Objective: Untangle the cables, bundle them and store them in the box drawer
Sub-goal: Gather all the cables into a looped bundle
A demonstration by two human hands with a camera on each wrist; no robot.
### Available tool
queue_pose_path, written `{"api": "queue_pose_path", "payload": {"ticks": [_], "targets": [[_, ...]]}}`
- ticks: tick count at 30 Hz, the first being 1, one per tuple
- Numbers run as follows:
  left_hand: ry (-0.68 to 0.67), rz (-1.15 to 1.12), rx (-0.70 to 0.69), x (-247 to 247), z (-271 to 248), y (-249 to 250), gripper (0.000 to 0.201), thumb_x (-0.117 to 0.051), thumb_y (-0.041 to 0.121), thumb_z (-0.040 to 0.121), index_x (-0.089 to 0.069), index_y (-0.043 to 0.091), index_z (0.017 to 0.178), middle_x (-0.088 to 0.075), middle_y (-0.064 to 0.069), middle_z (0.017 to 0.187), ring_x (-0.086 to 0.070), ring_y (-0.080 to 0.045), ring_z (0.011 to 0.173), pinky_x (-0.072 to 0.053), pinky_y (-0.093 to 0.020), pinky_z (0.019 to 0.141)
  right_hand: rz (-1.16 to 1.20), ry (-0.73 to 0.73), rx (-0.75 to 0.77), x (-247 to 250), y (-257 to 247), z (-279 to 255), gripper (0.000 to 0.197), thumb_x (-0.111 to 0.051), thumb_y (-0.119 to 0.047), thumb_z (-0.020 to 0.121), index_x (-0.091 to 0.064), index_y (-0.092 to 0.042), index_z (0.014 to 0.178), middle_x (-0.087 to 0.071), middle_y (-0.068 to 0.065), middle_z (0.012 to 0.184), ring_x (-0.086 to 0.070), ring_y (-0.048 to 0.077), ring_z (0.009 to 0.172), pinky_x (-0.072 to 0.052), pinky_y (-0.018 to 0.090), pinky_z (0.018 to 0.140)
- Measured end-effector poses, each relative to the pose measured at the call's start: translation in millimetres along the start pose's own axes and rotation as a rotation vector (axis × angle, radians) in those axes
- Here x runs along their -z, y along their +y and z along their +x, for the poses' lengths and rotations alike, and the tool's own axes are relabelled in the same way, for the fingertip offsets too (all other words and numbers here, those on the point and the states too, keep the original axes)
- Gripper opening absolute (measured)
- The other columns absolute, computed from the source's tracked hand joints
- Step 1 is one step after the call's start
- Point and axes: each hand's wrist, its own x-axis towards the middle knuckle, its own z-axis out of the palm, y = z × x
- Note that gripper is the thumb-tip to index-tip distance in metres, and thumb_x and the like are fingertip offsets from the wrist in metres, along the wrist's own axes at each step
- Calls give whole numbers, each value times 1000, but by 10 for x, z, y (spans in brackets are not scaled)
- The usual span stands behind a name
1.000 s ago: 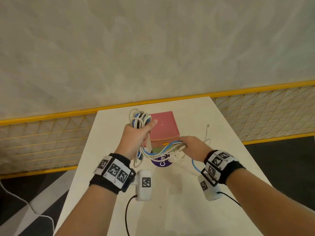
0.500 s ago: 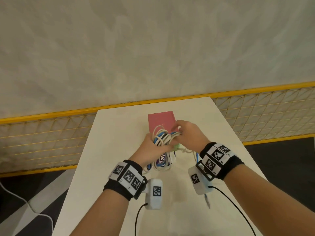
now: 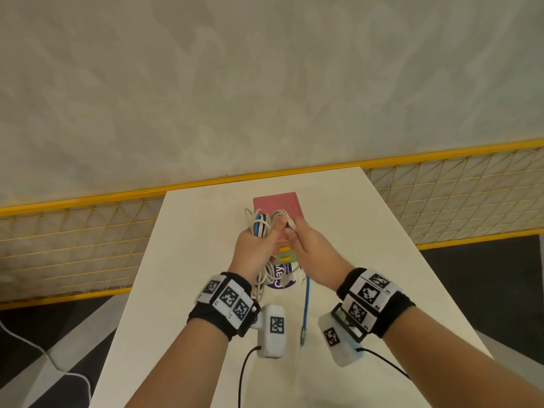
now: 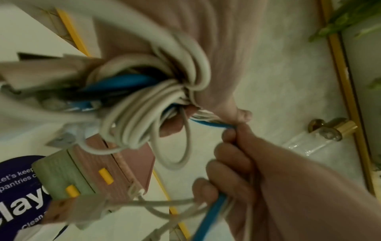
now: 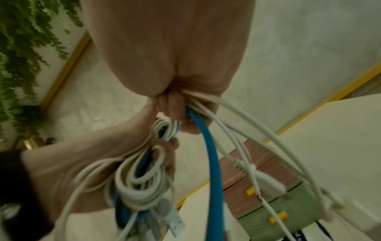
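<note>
My left hand (image 3: 255, 245) grips a coiled bundle of white and blue cables (image 3: 260, 223) just above the pink box (image 3: 276, 204). The same cable bundle (image 4: 144, 101) fills the left wrist view. My right hand (image 3: 306, 242) holds the loose strands close beside it, fingers curled round a blue cable (image 5: 208, 146) and several white ones. The blue cable's tail (image 3: 306, 307) hangs down to the table and ends in a plug. The box's pink and green drawers (image 5: 274, 207) with yellow handles are closed below the hands.
The white table (image 3: 368, 260) runs to a far edge against a yellow-framed mesh railing (image 3: 441, 189). A round purple sticker (image 3: 279, 278) lies under the box front. Dark floor lies on both sides of the table.
Both hands rose and came together over the box. The left hand shifted right with the coil, and the right hand drew the loose strands up beside it.
</note>
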Motion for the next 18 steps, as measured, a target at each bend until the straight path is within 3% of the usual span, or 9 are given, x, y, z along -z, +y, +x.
{"api": "queue_pose_path", "payload": {"ticks": [2, 4, 6, 8, 10, 12, 14, 16, 18], "targets": [[-17, -23, 29, -33, -1, -9, 60, -57, 67, 79, -69, 9, 83, -68, -8, 69, -63, -13, 49, -47, -18, 42, -37, 13, 30, -33, -47, 31, 13, -33, -18, 101, -37, -11, 91, -47, -3, 67, -46, 11, 56, -36, 25, 54], [-60, -61, 82, -29, -28, -3, 69, -51, 76, 75, -70, 10, 87, -72, -8, 72, -68, -16, 58, -53, -23, 51, -143, -56, 52, -29, -77, 78, 7, -35, -15, 100, -36, -11, 94, -46, -4, 65, -47, 12, 54, -38, 25, 52], [-138, -77, 123, -42, -45, 6, 83, -49, 83, 65, -69, 11, 100, -75, -10, 85, -73, -20, 74, -57, -29, 65, -307, -134, 77, -49, -69, 106, 19, -36, -13, 98, -40, -7, 116, -50, 2, 66, -48, 17, 52, -40, 31, 52], [-158, -118, 154, -59, -70, 36, 77, -56, 78, 65, -67, 13, 104, -74, -10, 94, -72, -20, 83, -57, -28, 66, -481, -185, 100, -81, -66, 118, 34, -35, -10, 97, -37, -2, 130, -45, 0, 64, -42, 12, 49, -35, 24, 49], [-123, -184, 169, -69, -67, 50, 59, -67, 67, 72, -65, 15, 101, -73, -8, 96, -72, -19, 86, -57, -27, 66, -395, -190, 107, -75, -65, 106, 26, -34, -10, 97, -46, -4, 119, -50, 3, 71, -50, 17, 58, -42, 28, 56], [-43, -244, 143, -65, -59, 15, 47, -73, 56, 74, -65, 16, 97, -73, -9, 95, -72, -21, 87, -59, -35, 75, -203, -194, 141, -56, -28, 65, 17, -37, -11, 97, -48, -9, 110, -52, 2, 82, -51, 15, 66, -41, 29, 63], [31, -315, 112, -58, -27, -15, 40, -75, 45, 77, -69, 12, 98, -75, -12, 94, -73, -24, 86, -59, -40, 82, -129, -164, 171, -57, 42, 11, 21, -43, -14, 96, -48, -13, 117, -53, -3, 96, -50, 10, 78, -39, 24, 73], [84, -367, 79, -39, 2, -4, 33, -75, 35, 80, -69, 9, 99, -74, -15, 94, -73, -27, 83, -59, -41, 79, -68, -115, 167, -85, 111, -52, 37, -48, -16, 95, -41, -18, 131, -56, -6, 113, -54, 6, 98, -43, 21, 86], [133, -421, 68, -12, 50, 15, 31, -74, 30, 82, -68, 4, 98, -73, -18, 88, -72, -29, 75, -59, -40, 72, 31, -82, 128, -105, 167, -128, 43, -49, -16, 95, -33, -23, 134, -60, -9, 110, -58, 0, 95, -44, 15, 84]]}}
